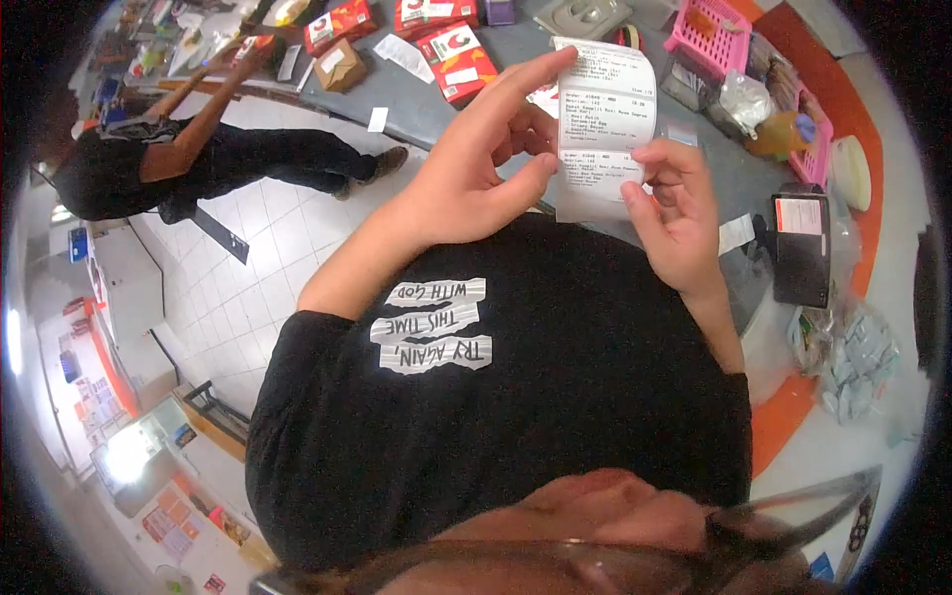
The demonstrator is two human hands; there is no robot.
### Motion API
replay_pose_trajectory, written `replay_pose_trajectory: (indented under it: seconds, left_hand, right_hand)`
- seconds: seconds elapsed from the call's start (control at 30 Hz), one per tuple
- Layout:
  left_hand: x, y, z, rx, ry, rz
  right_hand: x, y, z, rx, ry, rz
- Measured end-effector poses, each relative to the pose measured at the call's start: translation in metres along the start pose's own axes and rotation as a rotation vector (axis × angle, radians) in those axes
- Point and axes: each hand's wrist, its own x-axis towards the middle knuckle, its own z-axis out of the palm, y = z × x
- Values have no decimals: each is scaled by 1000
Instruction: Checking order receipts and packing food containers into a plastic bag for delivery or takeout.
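A strip of white printed paper labels (604, 119) stands up before my chest, its top end curling over. Near its lower right edge my right hand (673, 212) pinches it between thumb and fingers. My left hand (498, 141) is at the strip's other side. Its index fingertip rests on the upper left corner, and the thumb tip comes close to the left edge. The left hand's other fingers curl towards the strip and are partly hidden by it, so their grip is unclear. Beyond the hands lies a grey counter (513, 52).
Red printed food boxes (457, 59) and a brown paper box (340, 65) stand on the counter. A metal pan lid (582, 16) lies at the back. To the right are pink plastic baskets (710, 37) and a black printer-like device (801, 249). Another person (186, 160) works at the left.
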Motion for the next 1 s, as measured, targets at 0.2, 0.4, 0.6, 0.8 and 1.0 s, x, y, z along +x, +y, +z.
replay_pose_trajectory:
  seconds: [0.2,0.4,0.6,0.8,1.0]
  left_hand:
    - [-4,-11,-16,-41,26,-2]
    - [-1,-17,-20,-50,67,13]
    - [-2,-26,-41,-46,80,92]
    - [-1,-29,-68,-64,95,201]
    - [-1,-26,-83,-93,123,222]
  right_hand:
    - [11,10,8,-25,-24,-12]
    - [21,13,8,-61,-65,-37]
    - [30,19,20,-137,-81,-25]
    - [34,29,36,-219,-159,2]
    - [36,35,48,-170,-133,16]
